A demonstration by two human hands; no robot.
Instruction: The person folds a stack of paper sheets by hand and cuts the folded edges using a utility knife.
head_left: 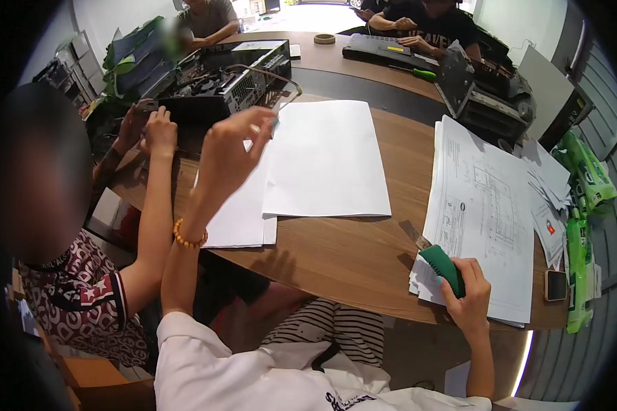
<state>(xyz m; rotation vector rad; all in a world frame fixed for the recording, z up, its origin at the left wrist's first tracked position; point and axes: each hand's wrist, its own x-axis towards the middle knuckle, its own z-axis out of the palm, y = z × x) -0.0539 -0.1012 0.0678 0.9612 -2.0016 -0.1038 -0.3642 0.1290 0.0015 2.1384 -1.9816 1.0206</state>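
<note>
The right hand [467,294] rests at the near edge of the round wooden table [336,257], fingers curled tight around a dark green ribbed object [443,267] (what it is exactly cannot be told), which lies against the lower left corner of a stack of printed drawings [483,212]. The left hand [230,147] is raised above the table, wrist bent, with a beaded bracelet [187,238] on the forearm; its thumb and forefinger are pressed together at the tips, seemingly pinching something small and pale near the upper left corner of the blank white sheets [322,161], though motion blur makes it impossible to tell what. Those sheets lie in the middle of the table, well apart from the drawings. Just left of the raised hand, a neighbouring person's hands [151,127] reach onto an opened computer case [219,79]. Across the table another person rests their hands near a flat grey device [380,48], with a green-handled screwdriver [418,72] and a roll of tape [324,38] nearby. A phone [555,285] and green packets [583,205] sit at the right edge.
</note>
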